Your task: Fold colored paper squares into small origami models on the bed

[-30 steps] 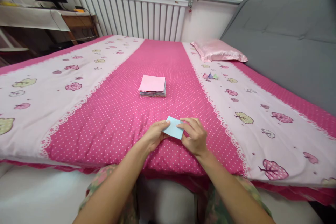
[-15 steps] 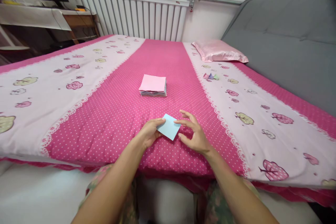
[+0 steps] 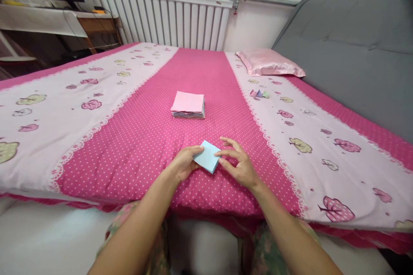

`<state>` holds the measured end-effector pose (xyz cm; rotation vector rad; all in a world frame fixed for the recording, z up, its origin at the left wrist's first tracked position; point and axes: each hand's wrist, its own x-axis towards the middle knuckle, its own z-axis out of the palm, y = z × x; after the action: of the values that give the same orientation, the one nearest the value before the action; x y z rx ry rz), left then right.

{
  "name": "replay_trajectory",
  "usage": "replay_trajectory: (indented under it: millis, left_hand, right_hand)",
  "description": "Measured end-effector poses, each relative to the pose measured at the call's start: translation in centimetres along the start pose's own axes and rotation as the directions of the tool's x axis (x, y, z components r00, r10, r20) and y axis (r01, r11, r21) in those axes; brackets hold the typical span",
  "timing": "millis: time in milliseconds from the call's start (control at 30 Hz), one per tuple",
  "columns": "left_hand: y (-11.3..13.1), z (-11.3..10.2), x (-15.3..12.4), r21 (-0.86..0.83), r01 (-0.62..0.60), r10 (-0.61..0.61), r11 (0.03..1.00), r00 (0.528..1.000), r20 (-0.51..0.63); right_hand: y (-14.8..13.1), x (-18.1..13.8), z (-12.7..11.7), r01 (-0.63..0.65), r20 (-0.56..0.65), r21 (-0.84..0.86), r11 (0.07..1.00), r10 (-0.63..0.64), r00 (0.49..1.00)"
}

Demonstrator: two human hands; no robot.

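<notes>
A small light blue paper square (image 3: pixel 207 156) hovers just above the pink dotted bedspread (image 3: pixel 145 137) near the bed's front edge. My left hand (image 3: pixel 183 163) pinches its left corner. My right hand (image 3: pixel 237 161) touches its right edge with thumb and forefinger closed on it, the other fingers spread. Farther back on the pink strip lies a stack of paper squares (image 3: pixel 188 105) with a pink sheet on top.
A few small folded paper pieces (image 3: pixel 258 93) lie on the white patterned strip to the right. A pink pillow (image 3: pixel 269 62) rests by the grey headboard (image 3: pixel 351 51). A white radiator (image 3: pixel 161 19) lines the far wall, with a shelf (image 3: pixel 48 19) at the left.
My right hand let go of the blue paper and opened, then came back to pinch its right edge. The paper turned slightly and rose a little.
</notes>
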<state>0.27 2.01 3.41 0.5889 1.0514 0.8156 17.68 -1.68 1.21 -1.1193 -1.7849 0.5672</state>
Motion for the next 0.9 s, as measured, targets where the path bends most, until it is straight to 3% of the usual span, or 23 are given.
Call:
replay_trajectory:
  millis: [300, 467, 667, 800, 900]
  left_hand:
    - [-0.3, 0.1, -0.2, -0.018, -0.011, 0.013, 1.0, 0.996, 0.093]
    - [-0.9, 0.2, -0.1, 0.004, -0.027, 0.026, 1.0, 0.976, 0.216]
    - [-1.2, 0.1, -0.1, 0.011, -0.018, 0.015, 1.0, 0.966, 0.258]
    - [-1.4, 0.1, -0.2, 0.066, -0.119, 0.082, 0.991, 0.907, 0.414]
    - [-1.8, 0.1, -0.2, 0.131, -0.194, 0.12, 0.972, 0.893, 0.435]
  right_hand:
    - [0.8, 0.0, 0.6, -0.033, -0.05, 0.006, 0.999, 0.033, 0.998]
    - [0.8, -0.1, 0.9, -0.121, -0.121, 0.049, 0.991, 0.127, 0.985]
    - [0.5, -0.3, 1.4, -0.26, -0.113, 0.09, 0.961, 0.269, 0.956]
    - [0.5, -0.5, 1.7, -0.284, -0.155, 0.077, 0.956, 0.293, 0.943]
    - [0.6, -0.5, 1.8, -0.279, -0.181, 0.126, 0.952, 0.299, 0.937]
